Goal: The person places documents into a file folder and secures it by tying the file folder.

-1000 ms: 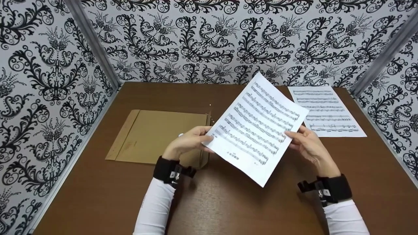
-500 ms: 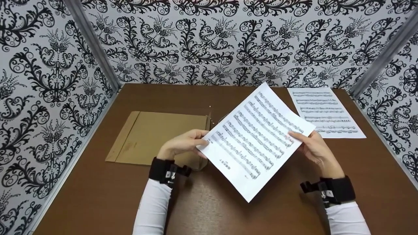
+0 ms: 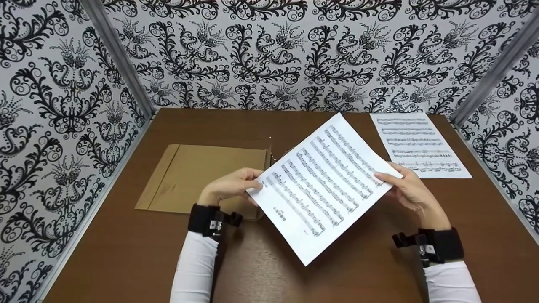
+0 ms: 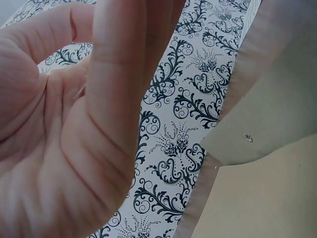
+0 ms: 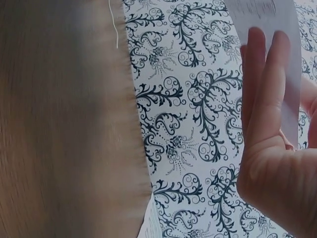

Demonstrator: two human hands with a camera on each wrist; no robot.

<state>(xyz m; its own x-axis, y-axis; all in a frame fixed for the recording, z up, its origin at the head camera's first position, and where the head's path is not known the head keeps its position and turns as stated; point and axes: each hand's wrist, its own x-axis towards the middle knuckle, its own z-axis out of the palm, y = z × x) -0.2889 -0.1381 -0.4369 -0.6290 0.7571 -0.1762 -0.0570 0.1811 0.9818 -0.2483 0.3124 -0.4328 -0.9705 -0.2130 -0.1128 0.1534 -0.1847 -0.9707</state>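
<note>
A printed sheet of music (image 3: 320,189) is held tilted above the table by both hands. My left hand (image 3: 231,184) pinches its left corner, thumb on the printed face. At the right corner my right hand (image 3: 414,193) grips it the same way; in the right wrist view two of that hand's fingers (image 5: 270,94) lie straight along the back of the sheet (image 5: 292,29). Left of the sheet, a brown paper envelope (image 3: 219,172) lies partly behind my left hand. The left wrist view shows its raised flap (image 4: 277,119) with a small metal piece (image 4: 248,138).
Another sheet of music (image 3: 421,145) lies flat at the back right of the brown table (image 3: 269,273). A thin white string (image 5: 115,25) shows near the table's edge in the right wrist view. Patterned walls (image 3: 269,54) enclose the back and sides.
The held sheet has come down and toward me, its lower corner swinging left. My left hand has moved slightly left, my right hand slightly right. Both keep hold of the sheet.
</note>
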